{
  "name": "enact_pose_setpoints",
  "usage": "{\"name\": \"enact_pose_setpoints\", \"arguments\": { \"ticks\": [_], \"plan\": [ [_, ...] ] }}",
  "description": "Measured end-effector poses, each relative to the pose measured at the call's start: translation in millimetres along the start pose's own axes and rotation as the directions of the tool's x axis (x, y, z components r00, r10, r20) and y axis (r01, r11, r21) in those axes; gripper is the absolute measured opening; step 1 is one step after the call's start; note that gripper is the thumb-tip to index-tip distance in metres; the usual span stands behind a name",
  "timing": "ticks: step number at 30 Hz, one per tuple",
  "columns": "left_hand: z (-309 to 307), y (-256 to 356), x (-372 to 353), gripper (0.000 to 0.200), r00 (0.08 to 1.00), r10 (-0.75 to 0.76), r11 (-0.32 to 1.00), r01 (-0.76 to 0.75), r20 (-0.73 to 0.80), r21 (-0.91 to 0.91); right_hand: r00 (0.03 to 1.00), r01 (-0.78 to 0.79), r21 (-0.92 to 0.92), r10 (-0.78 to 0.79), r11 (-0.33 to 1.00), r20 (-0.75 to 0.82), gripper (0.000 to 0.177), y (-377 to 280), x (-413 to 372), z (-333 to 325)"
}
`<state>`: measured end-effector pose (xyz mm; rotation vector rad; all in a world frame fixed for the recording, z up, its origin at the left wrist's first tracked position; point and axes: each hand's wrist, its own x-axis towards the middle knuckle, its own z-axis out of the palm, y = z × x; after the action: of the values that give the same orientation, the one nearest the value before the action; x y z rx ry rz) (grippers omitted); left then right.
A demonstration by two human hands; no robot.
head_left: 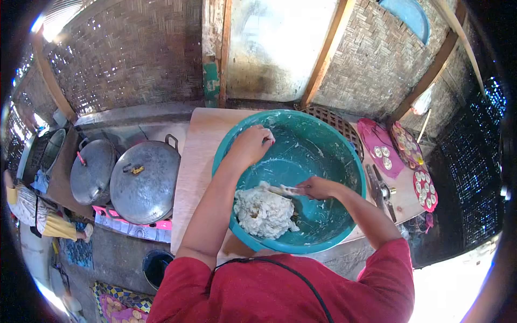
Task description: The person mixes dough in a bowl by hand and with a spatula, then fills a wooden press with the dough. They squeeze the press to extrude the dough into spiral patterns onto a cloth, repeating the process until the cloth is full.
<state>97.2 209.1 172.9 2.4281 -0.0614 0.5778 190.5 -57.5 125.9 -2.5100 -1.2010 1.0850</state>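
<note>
Teal plastic basin (293, 161) on the pale wooden tabletop (202, 129), big and round, with white smears on the inside. Lumpy white dough (264, 214) in a heap inside it, on the near left side. Holds a pale stick (283, 189) in the right hand (318, 188), with fingers closed around one end. Touches the dough with the other end, white and sticky. Reaches over the basin's far left side with the left hand (254, 142), fingers bent and white bits on the tips. Cannot tell if that hand pinches anything.

Just behind the basin, a brown woven basket (338, 125), partly hidden. To the right, long metal tools (380, 188) close to the rim, then pink sheets (385, 161) with small round pale pieces on them. Off to the left, two big pots with round gray lids (145, 180), side by side. Down on the floor, a dark bucket (157, 266). At the far left, another person (51, 223) in yellow bottoms.
</note>
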Motion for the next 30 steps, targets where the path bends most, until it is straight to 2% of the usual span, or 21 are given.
{"name": "enact_pose_setpoints", "arguments": {
  "ticks": [3,5,7,8,10,13,15,18,20,23,25,27,28,30],
  "plan": [
    [-0.8,4.0,3.7,0.012,1.0,0.013,1.0,-0.013,0.008,0.014,0.996,0.086,0.073,-0.086,0.994,-0.003,0.036,-46.4,-1.1,3.7],
    [-1.6,4.5,3.7,0.012,1.0,0.009,1.0,-0.009,0.014,0.015,0.977,0.137,-0.369,-0.186,0.919,-0.101,0.034,-96.0,-52.8,-6.1],
    [0.0,1.1,-1.9,0.013,0.999,0.001,1.0,-0.001,0.047,0.008,0.941,0.245,-0.543,-0.332,0.803,-0.066,0.037,-115.9,-96.6,-12.8],
    [0.5,1.0,-4.2,0.013,0.998,-0.003,1.0,0.002,0.056,0.007,0.942,0.247,-0.535,-0.33,0.808,-0.064,0.037,-123.1,-117.3,-25.3],
    [-2.2,1.9,-3.9,0.013,0.999,-0.006,1.0,0.006,0.038,-0.013,0.964,0.175,-0.635,-0.263,0.752,-0.046,0.041,-133.0,-144.2,-57.5],
    [-1.4,1.4,-3.9,0.012,0.999,0.047,0.998,-0.047,0.002,-0.028,0.981,0.178,-0.533,-0.194,0.827,0.026,0.042,-145.6,-149.6,-58.3],
    [-2.8,5.1,-2.8,0.012,0.999,0.047,0.998,-0.047,0.012,-0.051,0.975,0.204,-0.535,-0.217,0.819,0.04,0.038,-130.0,-124.0,-28.7],
    [-4.5,6.0,-5.4,0.012,0.999,0.041,0.998,-0.04,0.022,-0.038,0.986,0.135,-0.541,-0.167,0.83,-0.01,0.033,-85.6,-77.8,3.0],
    [-6.4,7.5,-3.2,0.012,0.999,0.033,0.999,-0.033,0.018,-0.01,0.98,0.08,-0.458,-0.153,0.885,-0.126,0.03,-59.8,-70.7,-5.9],
    [-5.1,10.6,-3.2,0.011,0.997,-0.038,0.999,0.038,0.066,0.006,0.988,0.053,-0.389,-0.105,0.92,-0.114,0.03,-44.0,-64.9,-25.6],
    [-2.2,8.0,-2.8,0.011,0.999,0.05,0.999,-0.05,0.001,0.015,0.98,0.073,-0.39,-0.14,0.918,-0.144,0.028,-47.9,-74.7,-47.5],
    [-2.4,8.9,-4.3,0.011,0.999,0.034,0.999,-0.034,0.003,0.006,0.987,-0.085,-0.562,-0.009,0.822,-0.163,0.025,-85.1,-115.5,-85.6],
    [-0.5,9.0,-6.0,0.011,1.0,0.01,1.0,-0.01,0.018,-0.013,0.987,-0.087,-0.559,-0.004,0.825,-0.16,0.025,-98.0,-130.0,-99.1],
    [-3.2,9.2,-2.2,0.01,0.999,0.022,1.0,-0.021,0.045,-0.013,0.995,-0.089,-0.715,0.087,0.693,-0.04,0.024,-114.0,-148.4,-114.1]
  ]
}}
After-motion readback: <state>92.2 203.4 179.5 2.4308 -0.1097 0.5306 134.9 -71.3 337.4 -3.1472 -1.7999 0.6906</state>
